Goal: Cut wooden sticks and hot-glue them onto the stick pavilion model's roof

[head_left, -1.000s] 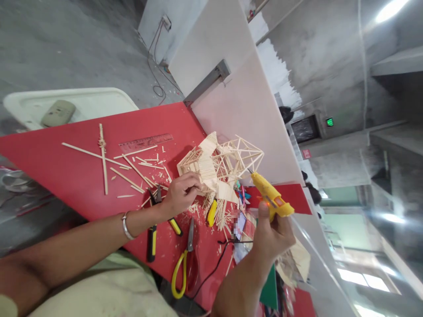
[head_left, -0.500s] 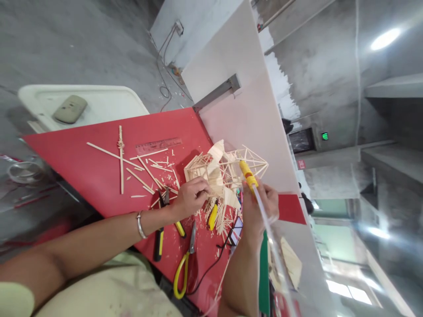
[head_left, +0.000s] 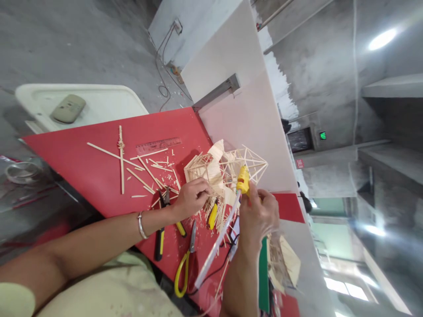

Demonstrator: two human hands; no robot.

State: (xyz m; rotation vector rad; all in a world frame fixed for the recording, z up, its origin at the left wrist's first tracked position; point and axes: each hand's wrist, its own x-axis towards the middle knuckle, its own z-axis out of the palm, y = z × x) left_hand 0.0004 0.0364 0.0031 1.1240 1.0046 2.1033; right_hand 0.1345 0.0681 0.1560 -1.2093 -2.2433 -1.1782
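Observation:
In the head view, my right hand [head_left: 259,209] is wrapped around a yellow hot glue gun [head_left: 243,179]. A long clear glue stick [head_left: 218,244] sticks out of its back end toward me. The gun's nose is over a model built of thin wooden sticks [head_left: 216,174], with several ribbed, fan-like wooden pieces on it. My left hand [head_left: 193,198], with a bangle at the wrist, has its fingers curled and pinched at the model's near side; the fingertips are partly hidden. A yellow-handled tool [head_left: 213,215] lies close to the left hand.
Pliers [head_left: 165,198] and yellow-handled scissors [head_left: 181,273] lie on the red table [head_left: 76,154] nearest me. Loose sticks [head_left: 148,171], a clear ruler [head_left: 158,145] and a black cable [head_left: 214,274] lie there too. A white board [head_left: 244,101] stands behind the model.
My right hand has turned the glue gun, so its glue stick has swung from the right to the left. The gun's body has shifted slightly toward me. My left hand stays in place.

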